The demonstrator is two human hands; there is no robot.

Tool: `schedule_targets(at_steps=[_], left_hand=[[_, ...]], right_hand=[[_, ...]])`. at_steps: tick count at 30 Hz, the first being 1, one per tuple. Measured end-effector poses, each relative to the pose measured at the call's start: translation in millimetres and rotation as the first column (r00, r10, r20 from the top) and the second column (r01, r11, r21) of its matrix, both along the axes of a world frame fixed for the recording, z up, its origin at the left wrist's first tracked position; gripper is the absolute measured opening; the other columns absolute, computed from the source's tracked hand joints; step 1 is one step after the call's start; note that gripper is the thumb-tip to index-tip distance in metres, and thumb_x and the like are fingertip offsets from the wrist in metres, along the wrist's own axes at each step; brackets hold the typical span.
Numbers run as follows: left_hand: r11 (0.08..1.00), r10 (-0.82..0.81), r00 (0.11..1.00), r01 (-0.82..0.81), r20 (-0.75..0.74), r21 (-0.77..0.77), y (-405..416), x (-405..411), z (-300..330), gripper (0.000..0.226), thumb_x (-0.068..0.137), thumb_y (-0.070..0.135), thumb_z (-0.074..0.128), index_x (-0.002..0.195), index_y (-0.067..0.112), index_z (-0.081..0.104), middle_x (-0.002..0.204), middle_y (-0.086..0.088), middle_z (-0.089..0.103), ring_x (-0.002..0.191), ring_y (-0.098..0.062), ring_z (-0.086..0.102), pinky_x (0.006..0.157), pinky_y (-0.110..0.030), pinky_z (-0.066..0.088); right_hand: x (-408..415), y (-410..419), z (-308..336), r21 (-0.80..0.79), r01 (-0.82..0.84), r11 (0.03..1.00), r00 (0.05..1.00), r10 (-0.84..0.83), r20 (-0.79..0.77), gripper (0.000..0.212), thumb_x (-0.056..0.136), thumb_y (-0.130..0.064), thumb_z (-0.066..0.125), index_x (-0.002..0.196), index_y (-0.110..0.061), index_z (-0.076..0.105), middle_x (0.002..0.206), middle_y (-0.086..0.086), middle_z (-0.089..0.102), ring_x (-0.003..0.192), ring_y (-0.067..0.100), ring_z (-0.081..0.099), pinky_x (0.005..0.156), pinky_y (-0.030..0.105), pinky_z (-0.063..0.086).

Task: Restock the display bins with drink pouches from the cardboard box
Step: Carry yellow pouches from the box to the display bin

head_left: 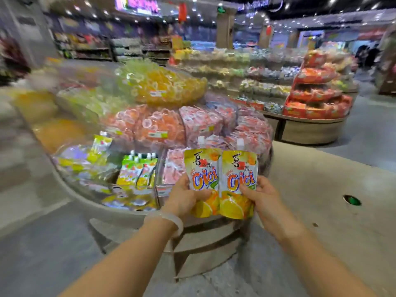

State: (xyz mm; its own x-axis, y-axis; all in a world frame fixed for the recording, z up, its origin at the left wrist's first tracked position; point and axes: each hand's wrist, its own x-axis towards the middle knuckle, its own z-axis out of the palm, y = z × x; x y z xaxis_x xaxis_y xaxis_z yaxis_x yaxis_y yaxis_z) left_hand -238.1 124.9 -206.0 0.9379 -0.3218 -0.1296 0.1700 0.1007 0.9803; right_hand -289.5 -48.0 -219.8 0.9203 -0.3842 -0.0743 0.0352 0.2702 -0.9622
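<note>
Ahead, I see the round tiered display stand heaped with clear bins of orange, yellow and pink packets, its lower tier holding upright green-and-yellow spouted pouches. In front of its right edge I hold up two glossy yellow-and-white drink pouches side by side, upright and touching, each printed with orange "Cici" lettering over lemon and orange slices, with white spouts on top. My left hand grips the left pouch's lower half; my right hand pinches the right pouch's lower edge. A pale translucent bangle circles the left wrist.
</note>
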Motion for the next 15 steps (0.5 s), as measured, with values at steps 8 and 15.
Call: schedule_targets(at_steps=[8, 15], left_hand=[[0.945, 0.324, 0.945, -0.326, 0.051, 0.027, 134.0, 95.1, 11.8, 0.034, 0.077, -0.01, 0.067, 0.101, 0.013, 0.06, 0.087, -0.011, 0.067, 0.075, -0.025, 0.06, 0.065, -0.034, 0.052], [0.866, 0.498, 0.866, -0.499, 0.052, 0.014, 213.3, 182.5, 27.5, 0.032, 0.079, -0.011, 0.064, 0.095, 0.017, 0.06, 0.072, -0.007, 0.065, 0.059, -0.02, 0.059, 0.058, -0.032, 0.052]], right_hand=[[153.5, 124.1, 12.9, -0.037, -0.307, 0.951, 0.949, 0.309, 0.055, 0.024, 0.083, 0.007, 0.061, 0.099, -0.012, 0.059, 0.076, -0.004, 0.074, 0.066, 0.008, 0.07, 0.058, 0.023, 0.057], [271.5, 211.2, 31.8, -0.086, -0.464, 0.882, 0.88, 0.47, 0.069, 0.025, 0.081, 0.007, 0.063, 0.102, -0.007, 0.059, 0.083, 0.0, 0.071, 0.065, 0.006, 0.068, 0.071, 0.025, 0.056]])
